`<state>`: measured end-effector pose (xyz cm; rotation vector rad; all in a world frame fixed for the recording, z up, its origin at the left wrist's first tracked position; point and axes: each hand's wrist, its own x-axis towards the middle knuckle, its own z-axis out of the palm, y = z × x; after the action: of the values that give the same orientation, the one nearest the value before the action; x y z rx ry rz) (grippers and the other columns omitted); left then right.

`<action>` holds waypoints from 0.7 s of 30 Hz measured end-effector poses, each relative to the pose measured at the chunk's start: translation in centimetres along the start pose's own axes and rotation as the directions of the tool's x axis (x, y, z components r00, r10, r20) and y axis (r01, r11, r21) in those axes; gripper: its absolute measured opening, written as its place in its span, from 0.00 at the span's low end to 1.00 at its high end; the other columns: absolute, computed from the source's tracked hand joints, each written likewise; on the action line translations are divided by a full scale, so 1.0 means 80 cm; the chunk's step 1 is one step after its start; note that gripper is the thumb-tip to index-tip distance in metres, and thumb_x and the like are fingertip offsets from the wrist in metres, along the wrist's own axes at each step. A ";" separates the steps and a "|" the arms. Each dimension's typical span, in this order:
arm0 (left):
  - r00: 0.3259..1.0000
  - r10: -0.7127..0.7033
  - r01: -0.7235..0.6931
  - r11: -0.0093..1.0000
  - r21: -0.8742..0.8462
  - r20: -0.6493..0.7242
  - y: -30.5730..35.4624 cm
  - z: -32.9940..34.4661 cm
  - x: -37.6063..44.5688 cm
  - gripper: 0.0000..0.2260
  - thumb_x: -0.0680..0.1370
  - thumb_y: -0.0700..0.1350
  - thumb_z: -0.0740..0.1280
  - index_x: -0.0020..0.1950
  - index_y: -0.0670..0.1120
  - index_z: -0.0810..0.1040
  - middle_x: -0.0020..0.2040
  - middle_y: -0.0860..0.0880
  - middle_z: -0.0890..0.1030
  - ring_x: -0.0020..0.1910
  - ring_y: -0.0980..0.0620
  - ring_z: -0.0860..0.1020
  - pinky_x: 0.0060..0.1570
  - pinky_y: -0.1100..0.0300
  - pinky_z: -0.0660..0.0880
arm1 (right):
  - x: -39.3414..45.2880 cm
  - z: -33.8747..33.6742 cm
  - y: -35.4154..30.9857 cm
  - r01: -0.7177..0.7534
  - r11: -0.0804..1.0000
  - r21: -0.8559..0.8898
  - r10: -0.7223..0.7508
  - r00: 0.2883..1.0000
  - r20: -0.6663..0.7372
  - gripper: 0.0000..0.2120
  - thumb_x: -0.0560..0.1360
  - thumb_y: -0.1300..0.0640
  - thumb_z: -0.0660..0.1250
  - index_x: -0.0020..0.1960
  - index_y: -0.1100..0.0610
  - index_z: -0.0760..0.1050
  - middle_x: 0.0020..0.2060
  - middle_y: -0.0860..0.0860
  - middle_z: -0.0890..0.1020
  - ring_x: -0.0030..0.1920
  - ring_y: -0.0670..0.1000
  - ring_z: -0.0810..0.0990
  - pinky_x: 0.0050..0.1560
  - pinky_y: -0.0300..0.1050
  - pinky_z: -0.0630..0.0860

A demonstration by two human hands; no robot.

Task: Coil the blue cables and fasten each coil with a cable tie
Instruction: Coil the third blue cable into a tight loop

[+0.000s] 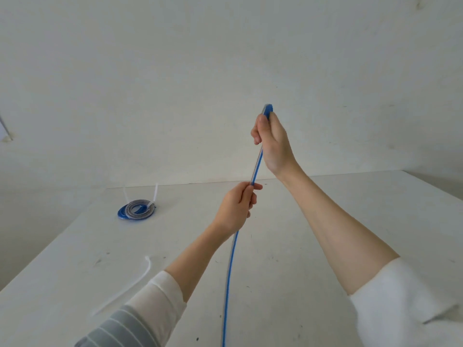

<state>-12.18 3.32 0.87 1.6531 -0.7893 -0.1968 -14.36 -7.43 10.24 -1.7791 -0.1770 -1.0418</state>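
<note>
Cable (256,169) runs taut, near upright, between right hand (271,141) gripping its end above and left hand (236,209) pinching below.

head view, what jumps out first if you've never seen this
A blue cable stretched taut mid-frame: the right hand grips its upper end, the left hand pinches it lower, and the rest trails toward the bottom edge. A finished coil with a cable tie lies far left on the white table.

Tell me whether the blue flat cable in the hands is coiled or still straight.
Straight, not coiled: the blue flat cable runs taut between the right hand and left hand, then hangs down in one line.
</note>
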 end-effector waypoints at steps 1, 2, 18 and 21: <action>1.000 0.010 -0.009 0.998 0.059 -0.023 0.001 -0.002 0.002 0.11 0.82 0.43 0.52 0.50 0.47 0.75 0.32 0.54 0.70 0.27 0.59 0.66 0.28 0.66 0.64 | -0.001 -0.002 0.007 -0.002 0.995 -0.099 0.005 0.999 0.032 0.11 0.81 0.57 0.50 0.40 0.58 0.61 0.31 0.50 0.67 0.33 0.49 0.64 0.36 0.42 0.65; 0.999 0.026 -0.020 0.992 0.125 -0.044 0.003 -0.004 0.003 0.10 0.81 0.43 0.53 0.51 0.47 0.74 0.31 0.54 0.71 0.27 0.58 0.67 0.28 0.66 0.64 | -0.004 -0.003 0.013 0.000 0.981 -0.192 0.013 0.998 0.067 0.10 0.81 0.58 0.51 0.41 0.59 0.60 0.32 0.53 0.68 0.34 0.52 0.64 0.36 0.47 0.65; 0.836 0.286 -0.357 -0.366 0.860 0.469 0.065 -0.106 0.027 0.08 0.79 0.52 0.61 0.49 0.50 0.76 0.41 0.53 0.78 0.38 0.53 0.77 0.27 0.60 0.63 | -0.054 0.002 0.069 0.312 0.628 -0.713 -0.012 0.920 0.392 0.09 0.80 0.56 0.54 0.48 0.62 0.67 0.37 0.57 0.78 0.32 0.56 0.71 0.30 0.47 0.65; 0.753 0.253 -0.360 -0.614 0.702 0.607 0.078 -0.119 0.022 0.08 0.67 0.44 0.73 0.34 0.54 0.76 0.27 0.55 0.74 0.27 0.58 0.73 0.25 0.66 0.66 | -0.059 0.009 0.069 0.313 0.620 -0.719 -0.004 0.918 0.396 0.12 0.81 0.54 0.53 0.50 0.63 0.69 0.35 0.56 0.76 0.30 0.53 0.67 0.30 0.45 0.62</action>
<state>-8.16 9.70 9.52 2.7368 -1.9366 1.7172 -13.80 -7.81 2.95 -2.8108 -0.1171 -0.9696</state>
